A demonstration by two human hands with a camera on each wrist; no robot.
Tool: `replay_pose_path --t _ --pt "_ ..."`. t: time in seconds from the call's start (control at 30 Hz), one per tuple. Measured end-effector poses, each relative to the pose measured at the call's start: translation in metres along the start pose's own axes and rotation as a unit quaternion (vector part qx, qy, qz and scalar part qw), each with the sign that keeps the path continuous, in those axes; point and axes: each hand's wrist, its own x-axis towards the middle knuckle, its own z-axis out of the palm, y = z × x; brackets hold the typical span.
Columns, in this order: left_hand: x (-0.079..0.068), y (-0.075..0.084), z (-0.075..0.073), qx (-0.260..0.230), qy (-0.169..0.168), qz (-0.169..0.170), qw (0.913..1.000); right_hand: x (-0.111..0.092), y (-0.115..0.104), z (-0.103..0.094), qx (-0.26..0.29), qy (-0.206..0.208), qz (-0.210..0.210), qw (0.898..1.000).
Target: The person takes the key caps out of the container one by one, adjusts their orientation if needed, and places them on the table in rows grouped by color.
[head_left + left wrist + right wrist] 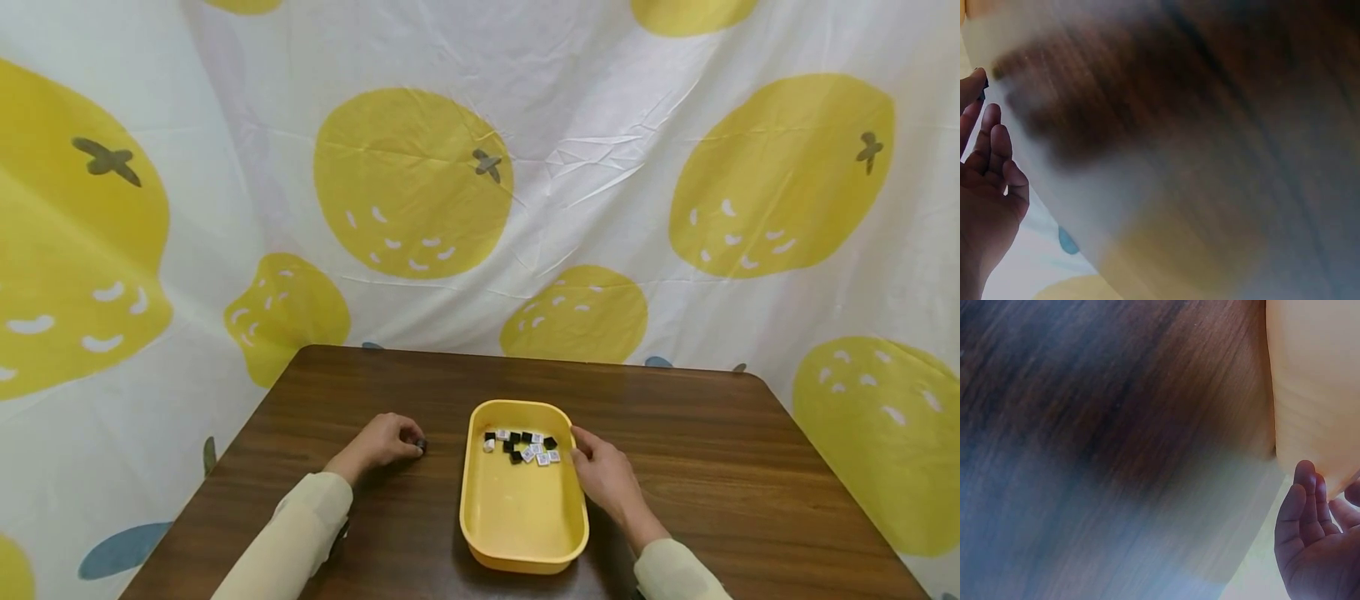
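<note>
Left of the yellow tray (525,512), my left hand (378,442) pinches a small black block (421,445) between thumb and fingertips, low over the table. In the left wrist view the dark block (984,90) shows at the fingertips, while the other fingers of the left hand (991,181) are loosely bent. My right hand (606,475) holds the tray's right side by its rim. The right wrist view has the fingers of the right hand (1316,537) close to the tray's wall (1316,381). Several small black blocks (515,457) and white blocks with printed marks (543,459) lie in the tray's far half.
The tray stands on a brown wood-grain table (720,467). A white curtain with a yellow lemon print (585,200) hangs behind the table's far edge and along its sides.
</note>
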Motion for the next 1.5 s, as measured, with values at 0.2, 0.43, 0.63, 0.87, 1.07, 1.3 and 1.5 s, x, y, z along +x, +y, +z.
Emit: replay_pose_path --t 0.2,0.43,0.63,0.87,1.07,1.3,1.5 --pt "0.0001 -0.0015 0.0037 0.011 -0.009 -0.006 0.9999 0.0005 0.0028 0.0014 0.000 0.006 -0.011 1.000" --pt "-0.0002 -0.0013 0.0043 0.013 -0.008 -0.006 0.9999 -0.0002 0.0020 0.0004 0.005 0.001 -0.007 1.000" --pt "-0.0005 -0.0018 0.0044 0.009 -0.005 -0.009 0.9999 -0.0011 0.0009 -0.0002 0.004 -0.001 -0.002 1.000" --pt "-0.0006 -0.0018 0.0047 0.005 -0.004 -0.017 0.9998 -0.0008 0.0010 -0.0002 0.000 -0.001 -0.002 1.000" --pt "-0.0014 -0.0011 0.0050 0.008 -0.001 -0.021 0.9998 -0.0004 0.0019 0.0000 0.001 -0.002 -0.002 1.000" --pt "-0.0024 0.0005 0.0040 0.001 -0.002 -0.020 0.9998 -0.0003 0.0033 0.0001 0.003 -0.002 -0.001 1.000" --pt "-0.0023 0.0001 0.0041 -0.001 0.003 -0.026 0.9997 0.0009 0.0048 0.0013 0.004 0.001 -0.001 1.000"
